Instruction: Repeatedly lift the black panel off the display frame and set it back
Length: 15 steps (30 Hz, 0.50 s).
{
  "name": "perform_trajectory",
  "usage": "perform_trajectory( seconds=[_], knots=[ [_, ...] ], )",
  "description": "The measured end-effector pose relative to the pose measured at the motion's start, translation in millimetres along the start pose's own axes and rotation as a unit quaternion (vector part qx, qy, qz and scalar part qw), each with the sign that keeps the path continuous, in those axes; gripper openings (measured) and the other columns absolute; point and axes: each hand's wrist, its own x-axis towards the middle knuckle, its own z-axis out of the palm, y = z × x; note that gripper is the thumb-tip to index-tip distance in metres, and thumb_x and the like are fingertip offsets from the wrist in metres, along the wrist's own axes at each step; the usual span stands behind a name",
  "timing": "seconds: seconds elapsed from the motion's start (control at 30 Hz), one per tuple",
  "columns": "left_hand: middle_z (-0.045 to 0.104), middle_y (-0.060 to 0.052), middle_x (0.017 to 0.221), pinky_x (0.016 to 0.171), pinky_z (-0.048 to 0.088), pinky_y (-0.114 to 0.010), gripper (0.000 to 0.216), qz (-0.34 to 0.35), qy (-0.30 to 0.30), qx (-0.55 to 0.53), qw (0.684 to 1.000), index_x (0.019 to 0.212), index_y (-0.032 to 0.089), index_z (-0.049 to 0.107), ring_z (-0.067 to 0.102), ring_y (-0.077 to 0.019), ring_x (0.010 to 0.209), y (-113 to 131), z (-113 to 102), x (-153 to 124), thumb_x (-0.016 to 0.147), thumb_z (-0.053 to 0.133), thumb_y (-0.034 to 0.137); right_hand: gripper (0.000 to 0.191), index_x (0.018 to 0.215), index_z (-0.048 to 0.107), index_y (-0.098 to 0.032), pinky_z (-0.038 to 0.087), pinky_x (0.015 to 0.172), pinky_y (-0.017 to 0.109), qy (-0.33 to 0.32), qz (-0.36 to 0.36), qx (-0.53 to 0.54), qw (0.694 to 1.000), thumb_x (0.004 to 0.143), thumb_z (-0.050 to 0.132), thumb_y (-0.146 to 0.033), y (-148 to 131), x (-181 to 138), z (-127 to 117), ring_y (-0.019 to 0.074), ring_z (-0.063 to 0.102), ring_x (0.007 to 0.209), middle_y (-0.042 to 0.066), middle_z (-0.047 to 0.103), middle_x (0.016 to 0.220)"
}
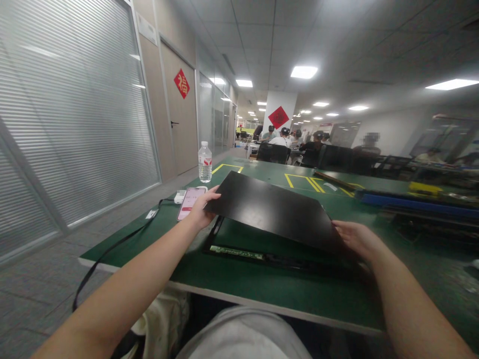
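A thin, flat black panel (269,207) is held up at a tilt over the green table, its left end higher than its right. My left hand (205,207) grips the left edge, with the thumb on top. At the right edge my right hand (357,239) is closed on the panel, its fingertips partly hidden beneath. Under the panel lies a thin black frame (214,234) on the table. A green circuit-board strip (236,252) runs along the frame's near side. The panel hides much of the frame.
A phone (189,202) lies left of my left hand, near a black cable (123,234). Beyond stands a water bottle (205,162). Stacked dark and blue strips (404,200) and a yellow item (424,189) sit at the right. Several people are seated farther back.
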Motion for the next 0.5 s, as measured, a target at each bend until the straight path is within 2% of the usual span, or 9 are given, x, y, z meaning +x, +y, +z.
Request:
perform_trajectory(
  seconds=[0.17, 0.3, 0.5],
  knots=[
    [0.076, -0.007, 0.098, 0.060, 0.052, -0.024, 0.061, 0.007, 0.000, 0.001, 1.000, 0.124, 0.012, 0.067, 0.069, -0.0175, 0.070, -1.1, -1.2, -0.1, 0.063, 0.068, 0.011, 0.045, 0.126, 0.060, -0.012, 0.058, 0.066, 0.029, 0.065, -0.008, -0.032, 0.997, 0.081, 0.061, -0.017, -7.7, -9.9, 3.1, 0.0219, 0.073, 0.071, 0.013, 0.076, 0.080],
    [0.076, -0.006, 0.097, 0.060, 0.051, -0.024, 0.058, 0.009, 0.000, 0.009, 1.000, 0.121, 0.014, 0.069, 0.069, -0.0185, 0.073, 0.1, 4.6, -4.4, 0.063, 0.068, 0.012, 0.039, 0.119, 0.065, -0.013, 0.055, 0.061, 0.026, 0.097, -0.028, -0.068, 0.993, 0.080, 0.060, -0.017, -12.9, -20.0, 9.3, 0.0188, 0.071, 0.067, 0.012, 0.076, 0.078],
    [0.075, -0.006, 0.090, 0.058, 0.049, -0.023, 0.053, 0.014, 0.005, 0.052, 0.999, 0.113, 0.012, 0.070, 0.068, -0.0180, 0.070, -3.1, 11.2, -9.8, 0.059, 0.070, 0.012, 0.032, 0.106, 0.069, -0.016, 0.042, 0.045, 0.019, 0.162, -0.037, -0.129, 0.978, 0.076, 0.062, -0.022, -15.6, -22.2, 11.5, 0.0119, 0.059, 0.054, 0.010, 0.076, 0.077]
  ],
)
